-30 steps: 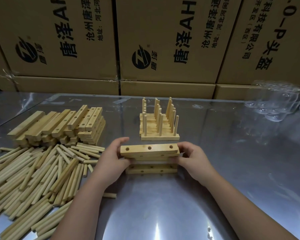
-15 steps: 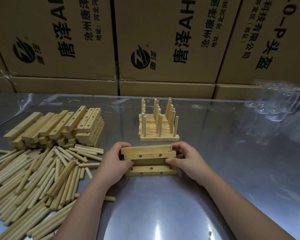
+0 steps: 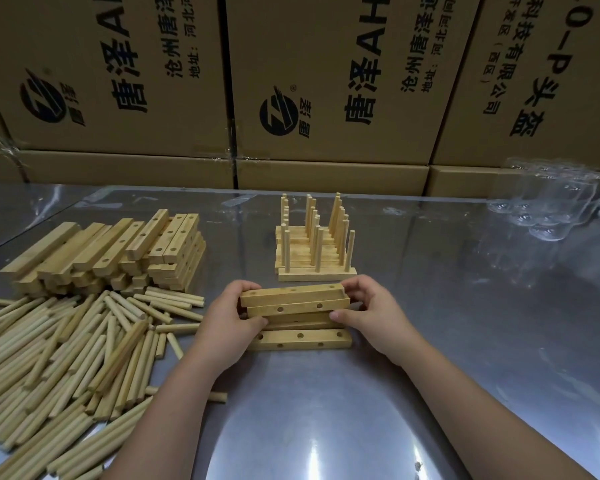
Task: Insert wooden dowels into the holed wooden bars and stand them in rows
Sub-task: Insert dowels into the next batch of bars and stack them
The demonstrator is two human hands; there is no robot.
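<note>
A small bunch of holed wooden bars (image 3: 293, 303) sits between my hands near the table's middle. My left hand (image 3: 227, 322) grips its left end and my right hand (image 3: 369, 313) grips its right end. One more holed bar (image 3: 300, 339) lies flat on the table just in front of them. Behind them stand finished bars with upright dowels (image 3: 314, 244), lined up in rows. A heap of loose dowels (image 3: 66, 358) covers the table's left side, with a stack of bare holed bars (image 3: 111, 251) behind it.
The metal table (image 3: 465, 341) is shiny and reflective. Large cardboard boxes (image 3: 326, 81) form a wall along its far edge. Clear plastic cups (image 3: 548, 209) stand at the far right. A stray dowel (image 3: 217, 396) lies by my left forearm.
The bars in my hands have come down from a raised hold and been pressed together, with the top bar turning its holes upward. Both hands have closed in on the ends.
</note>
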